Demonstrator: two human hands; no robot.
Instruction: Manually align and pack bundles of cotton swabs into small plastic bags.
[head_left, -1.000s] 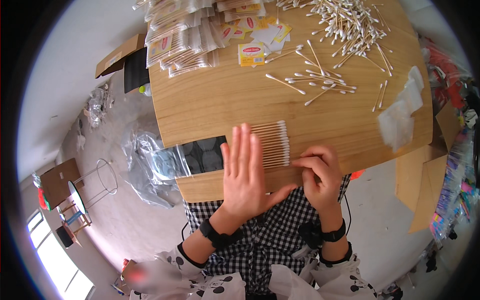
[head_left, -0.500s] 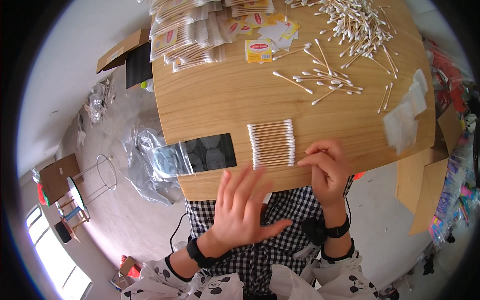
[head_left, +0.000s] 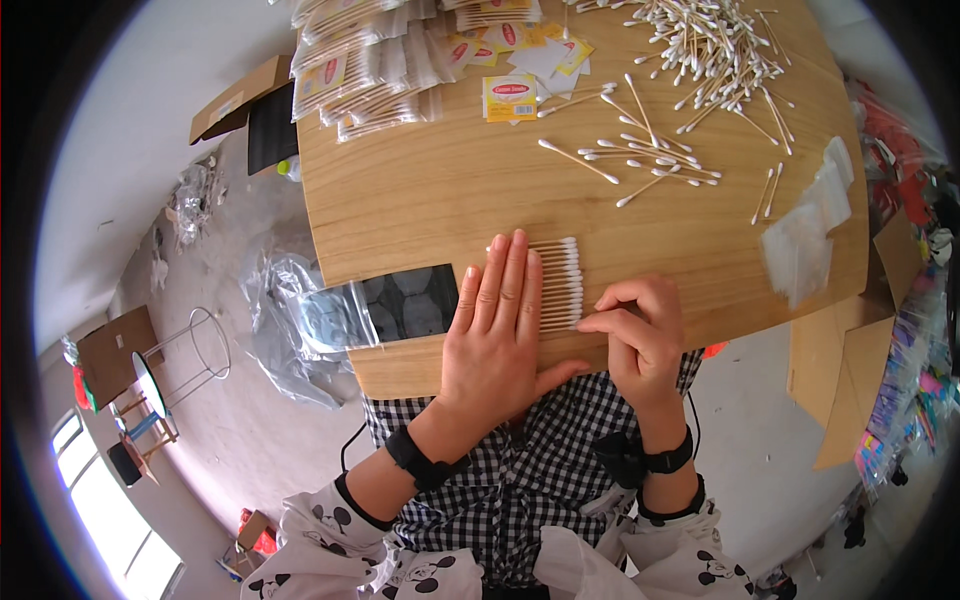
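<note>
A neat row of cotton swabs [head_left: 562, 285] lies side by side near the table's front edge. My left hand [head_left: 493, 340] rests flat over the row's left part, fingers stretched out and together, hiding those swab ends. At the row's right end is my right hand [head_left: 645, 340], its fingers bent and two of the fingertips apart. One fingertip reaches the lower right swab tips; nothing shows between the fingers. Loose swabs [head_left: 655, 160] are scattered beyond the row, and a large heap of swabs [head_left: 715, 50] lies farther back.
Packed bags of swabs [head_left: 365, 75] are stacked at the back left, beside yellow-and-white cards [head_left: 510, 98]. Clear plastic bags [head_left: 800, 250] lie at the right edge. A black patterned packet [head_left: 410, 303] sits left of my left hand. A cardboard box [head_left: 850, 370] stands right of the table.
My left hand has moved forward from the table's front edge and come down flat on the row of swabs. My right hand stays by the row's right end.
</note>
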